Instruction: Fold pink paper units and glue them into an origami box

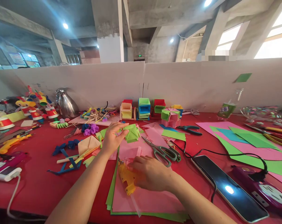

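My left hand point(113, 137) reaches forward over the middle of the table. Its thumb and index finger close on the left edge of a folded green paper piece point(132, 134). Nearer to me, my right hand point(152, 172) is curled around the right side of a yellow hot glue gun point(126, 178), whose handle it hides. A clear glue stick point(135, 206) sticks out of the gun's back end. Beneath the gun lies a stack of pink paper point(150, 200) with green sheets under it. Green-handled scissors point(163, 152) rest just beyond my right hand.
Folded paper boxes point(144, 109) line the back. A phone point(229, 186) and a purple power strip point(267, 189) lie at right, with a black cable across. A steel jug point(66, 104) and paper-cup crafts point(35, 113) stand at left. A white partition point(85, 81) closes off the back.
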A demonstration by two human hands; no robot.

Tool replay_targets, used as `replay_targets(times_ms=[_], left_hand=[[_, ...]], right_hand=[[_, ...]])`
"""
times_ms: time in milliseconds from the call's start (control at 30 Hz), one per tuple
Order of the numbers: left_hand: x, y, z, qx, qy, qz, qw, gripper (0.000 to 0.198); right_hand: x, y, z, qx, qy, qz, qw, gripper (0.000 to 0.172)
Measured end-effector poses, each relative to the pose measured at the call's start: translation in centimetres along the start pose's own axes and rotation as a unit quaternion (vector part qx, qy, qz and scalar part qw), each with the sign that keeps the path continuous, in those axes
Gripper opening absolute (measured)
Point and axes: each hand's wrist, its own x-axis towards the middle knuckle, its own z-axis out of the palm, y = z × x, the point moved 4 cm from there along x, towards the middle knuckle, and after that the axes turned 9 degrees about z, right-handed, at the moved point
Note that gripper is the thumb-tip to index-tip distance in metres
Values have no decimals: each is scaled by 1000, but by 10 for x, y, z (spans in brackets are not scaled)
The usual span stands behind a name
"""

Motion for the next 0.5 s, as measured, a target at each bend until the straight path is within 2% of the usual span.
replay_targets(times_ms=[100,233,333,500], left_hand=[[-2,-6,-2,-18,17,-40,999,22],[-7,-21,-2,-39,51,-100,993,33],[-10,-29,0,-59,65,-128,988,33],[-11,-29,5,-92,67,-143,983,24]], right_hand=[[1,-4,8,-57,-69,31,996,40],[0,-3,8,-49,-100,61,992,37],[-1,-6,13,-60,-90,58,992,28],[-3,-10,13,-85,-32,58,994,30]])
